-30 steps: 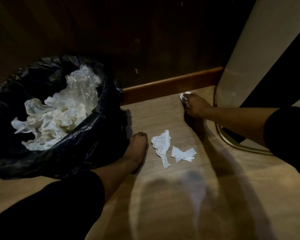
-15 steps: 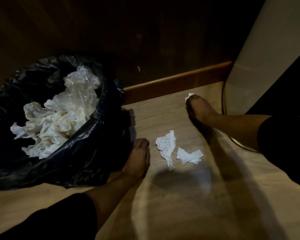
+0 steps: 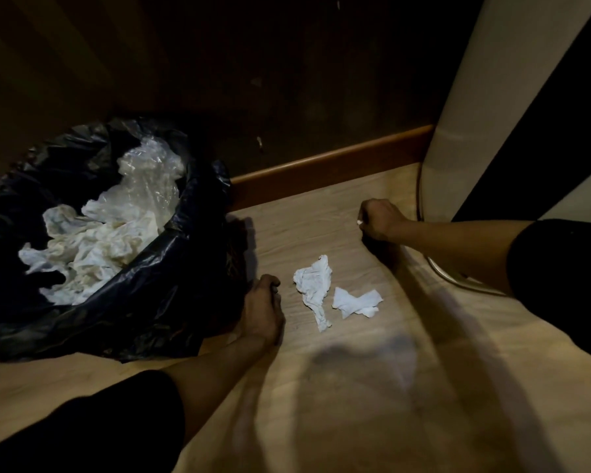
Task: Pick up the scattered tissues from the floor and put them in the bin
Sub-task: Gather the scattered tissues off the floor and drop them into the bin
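Note:
Two crumpled white tissues lie on the pale wood floor: a larger one and a smaller flat one just to its right. My left hand rests on the floor beside the bin, a little left of the larger tissue, fingers curled with nothing seen in them. My right hand is closed in a fist near the skirting, with a small bit of white tissue showing at its fingers. The bin at left has a black liner and holds crumpled tissues and clear plastic.
A brown skirting board and dark wall run along the back. A pale upright panel with a curved metal base rim stands at the right, close behind my right forearm. Shadows fall across the floor in front.
My right hand has closed fully around the small tissue and drawn slightly back from the skirting. My left hand and the two tissues on the floor have stayed in place.

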The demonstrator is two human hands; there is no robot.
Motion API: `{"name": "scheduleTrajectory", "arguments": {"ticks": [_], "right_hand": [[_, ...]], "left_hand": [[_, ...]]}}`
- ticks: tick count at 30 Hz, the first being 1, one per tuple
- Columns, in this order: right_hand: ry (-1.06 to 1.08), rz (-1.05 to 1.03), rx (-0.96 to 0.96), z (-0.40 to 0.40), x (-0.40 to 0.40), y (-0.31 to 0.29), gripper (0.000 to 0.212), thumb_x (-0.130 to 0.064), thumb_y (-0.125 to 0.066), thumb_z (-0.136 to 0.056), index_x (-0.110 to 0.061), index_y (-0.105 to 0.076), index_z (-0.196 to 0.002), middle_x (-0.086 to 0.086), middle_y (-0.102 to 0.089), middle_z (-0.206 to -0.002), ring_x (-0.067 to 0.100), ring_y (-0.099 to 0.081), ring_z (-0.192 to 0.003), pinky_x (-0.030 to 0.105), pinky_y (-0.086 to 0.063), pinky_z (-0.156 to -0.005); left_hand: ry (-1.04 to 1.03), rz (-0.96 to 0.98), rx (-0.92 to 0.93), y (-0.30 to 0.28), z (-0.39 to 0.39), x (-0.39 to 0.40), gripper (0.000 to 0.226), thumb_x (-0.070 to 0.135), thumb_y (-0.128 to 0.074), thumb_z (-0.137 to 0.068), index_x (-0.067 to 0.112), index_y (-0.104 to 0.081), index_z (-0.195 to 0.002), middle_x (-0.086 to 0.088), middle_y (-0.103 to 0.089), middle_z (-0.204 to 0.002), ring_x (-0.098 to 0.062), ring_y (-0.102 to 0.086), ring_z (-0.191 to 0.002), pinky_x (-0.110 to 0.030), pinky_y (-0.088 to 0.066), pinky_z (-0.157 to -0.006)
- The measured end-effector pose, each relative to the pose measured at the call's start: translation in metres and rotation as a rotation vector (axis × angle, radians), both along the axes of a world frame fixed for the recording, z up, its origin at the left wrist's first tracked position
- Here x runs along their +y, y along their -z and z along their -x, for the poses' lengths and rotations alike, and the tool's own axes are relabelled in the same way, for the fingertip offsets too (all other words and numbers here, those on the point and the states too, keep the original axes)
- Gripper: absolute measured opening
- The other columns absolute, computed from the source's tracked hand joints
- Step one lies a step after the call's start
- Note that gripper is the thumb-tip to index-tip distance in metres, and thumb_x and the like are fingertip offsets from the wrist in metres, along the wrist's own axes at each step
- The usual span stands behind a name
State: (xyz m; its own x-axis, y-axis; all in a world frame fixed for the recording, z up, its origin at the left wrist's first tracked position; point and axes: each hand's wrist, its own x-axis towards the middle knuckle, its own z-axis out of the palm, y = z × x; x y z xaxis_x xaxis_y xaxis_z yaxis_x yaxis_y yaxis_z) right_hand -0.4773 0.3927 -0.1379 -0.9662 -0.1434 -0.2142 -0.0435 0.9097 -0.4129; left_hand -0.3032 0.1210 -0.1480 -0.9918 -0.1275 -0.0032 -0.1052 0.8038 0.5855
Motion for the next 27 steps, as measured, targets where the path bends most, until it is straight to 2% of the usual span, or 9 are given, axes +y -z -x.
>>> {"name": "scheduleTrajectory", "arguments": {"ticks": [4,7,10,13,16,18,20,24,27], "right_hand": [[-0.09,0.002,0.003,-0.015,0.002,-0.004,0.012,-0.016,-0.069,-0.089,-0.019,-0.06,-0.081,0.018,-0.063,-0.111,0.029,-0.059,-0.103,0.035,-0.05,-0.086],[-0.185,0.051,0.01,-0.033,-0.003,-0.009,0.007,-0.014,-0.071,-0.088,-0.007,-0.07,-0.088,0.013,-0.07,-0.099,0.022,-0.064,-0.093,0.03,-0.05,-0.082],[-0.268,0.08,-0.037,-0.053,-0.009,-0.015,0.004,-0.014,-0.073,-0.085,-0.011,-0.072,-0.086,0.006,-0.073,-0.092,0.022,-0.069,-0.091,0.032,-0.055,-0.08],[-0.359,0.084,-0.117,-0.072,-0.012,-0.023,0.002,-0.017,-0.071,-0.084,-0.018,-0.07,-0.085,-0.001,-0.07,-0.091,0.017,-0.065,-0.089,0.031,-0.055,-0.077],[-0.448,0.109,-0.153,-0.096,-0.014,-0.033,0.004,-0.019,-0.072,-0.083,-0.019,-0.07,-0.086,-0.001,-0.066,-0.096,0.011,-0.061,-0.086,0.027,-0.053,-0.074],[-0.542,0.13,-0.121,-0.112,-0.014,-0.036,0.009,-0.02,-0.072,-0.081,-0.017,-0.071,-0.089,-0.001,-0.061,-0.102,0.011,-0.06,-0.087,0.027,-0.055,-0.076],[-0.662,0.103,-0.105,-0.128,-0.013,-0.033,0.008,-0.021,-0.069,-0.082,-0.018,-0.069,-0.089,-0.002,-0.055,-0.108,0.011,-0.058,-0.086,0.028,-0.054,-0.076],[-0.82,-0.143,-0.117,-0.15,-0.01,-0.021,0.009,-0.023,-0.061,-0.09,-0.021,-0.058,-0.098,0.003,-0.049,-0.116,0.017,-0.057,-0.078,0.037,-0.056,-0.072],[-0.908,-0.316,-0.12,-0.147,-0.006,-0.022,0.016,-0.024,-0.062,-0.087,-0.022,-0.059,-0.102,0.004,-0.046,-0.109,0.021,-0.055,-0.076,0.038,-0.054,-0.07]], "left_hand": [[0.063,-0.028,0.069,-0.016,0.011,0.018,0.029,0.003,-0.054,-0.086,0.017,-0.06,-0.11,-0.005,-0.06,-0.103,-0.019,-0.059,-0.093,-0.018,-0.041,-0.077],[0.087,-0.18,0.061,-0.034,0.016,0.038,0.041,0.0,-0.055,-0.086,0.02,-0.055,-0.121,-0.003,-0.052,-0.118,-0.014,-0.06,-0.101,0.0,-0.036,-0.077],[0.07,-0.327,-0.051,-0.041,0.017,0.055,0.065,0.0,-0.064,-0.081,0.027,-0.044,-0.136,-0.001,-0.042,-0.13,-0.008,-0.053,-0.116,-0.016,-0.046,-0.085],[0.047,-0.209,-0.236,-0.03,0.012,0.06,0.078,0.008,-0.078,-0.072,0.019,-0.042,-0.141,-0.009,-0.045,-0.132,-0.02,-0.05,-0.118,-0.021,-0.04,-0.086],[0.062,-0.087,-0.305,-0.022,0.009,0.057,0.065,0.016,-0.079,-0.074,0.014,-0.051,-0.132,-0.015,-0.056,-0.128,-0.031,-0.055,-0.115,-0.024,-0.041,-0.084],[0.091,-0.056,-0.324,-0.025,0.008,0.055,0.057,0.016,-0.079,-0.075,0.014,-0.057,-0.128,-0.012,-0.062,-0.126,-0.029,-0.058,-0.115,-0.025,-0.043,-0.087],[0.108,-0.024,-0.341,-0.029,0.004,0.054,0.047,0.016,-0.08,-0.074,0.014,-0.065,-0.118,-0.009,-0.067,-0.119,-0.025,-0.061,-0.108,-0.02,-0.04,-0.078],[0.089,-0.064,-0.425,-0.033,-0.01,0.053,0.034,0.014,-0.086,-0.064,0.02,-0.065,-0.09,-0.004,-0.064,-0.102,-0.021,-0.062,-0.09,-0.02,-0.041,-0.067],[0.124,-0.093,-0.473,-0.043,-0.019,0.055,0.037,0.014,-0.087,-0.064,0.022,-0.062,-0.091,-0.004,-0.062,-0.105,-0.015,-0.057,-0.084,-0.018,-0.043,-0.062]]}}
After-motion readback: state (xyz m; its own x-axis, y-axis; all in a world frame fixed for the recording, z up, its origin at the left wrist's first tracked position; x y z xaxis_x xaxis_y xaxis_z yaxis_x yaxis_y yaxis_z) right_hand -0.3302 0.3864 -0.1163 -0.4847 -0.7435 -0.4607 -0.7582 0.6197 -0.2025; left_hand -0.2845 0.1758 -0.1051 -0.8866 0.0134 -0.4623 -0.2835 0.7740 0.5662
